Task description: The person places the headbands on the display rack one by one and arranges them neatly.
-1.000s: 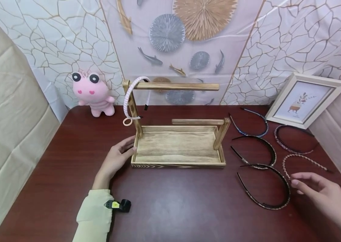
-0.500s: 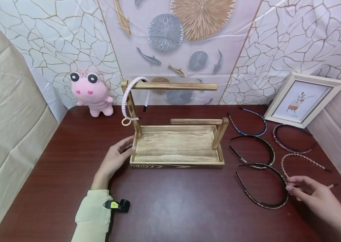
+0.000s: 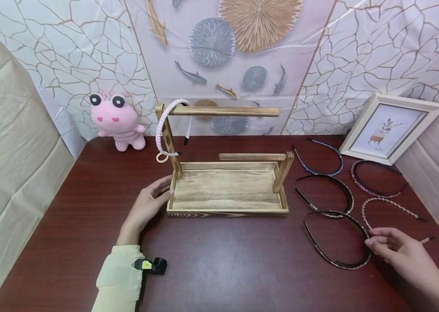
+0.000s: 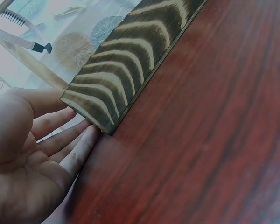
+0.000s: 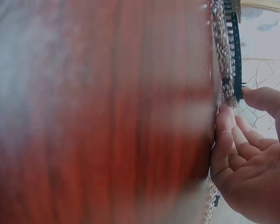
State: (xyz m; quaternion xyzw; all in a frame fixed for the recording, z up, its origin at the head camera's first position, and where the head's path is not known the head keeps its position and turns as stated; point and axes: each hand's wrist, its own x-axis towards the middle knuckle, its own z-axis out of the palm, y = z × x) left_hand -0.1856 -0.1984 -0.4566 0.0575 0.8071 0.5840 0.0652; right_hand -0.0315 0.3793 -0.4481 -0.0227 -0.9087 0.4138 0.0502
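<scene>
My right hand (image 3: 402, 253) pinches the right side of a glittery dark headband (image 3: 336, 265) between thumb and fingers. In the right wrist view, the thumb meets the toothed inner side of the headband (image 5: 226, 51), the fingers its sparkly outer side. This headband lies close over the table, overlapping another dark headband (image 3: 350, 195). My left hand (image 3: 147, 203) touches the left end of a wooden stand (image 3: 227, 213), thumb at the rim and fingers along the outer side. A pale wrapped headband (image 3: 159, 130) hangs on the stand's upper bar (image 3: 235, 112).
A braided beige headband (image 3: 392, 199), partly behind my right hand, lies near a purple headband (image 3: 363, 187) and a blue headband (image 3: 338, 154). A picture frame (image 3: 346, 149) leans at back right. A pink plush toy (image 3: 116, 121) stands at back left. The stand has a lower bar (image 3: 252, 156).
My right hand has moved left from beside the braided headband to the dark headband and taken its edge between thumb and fingers. The left hand stays at the stand.
</scene>
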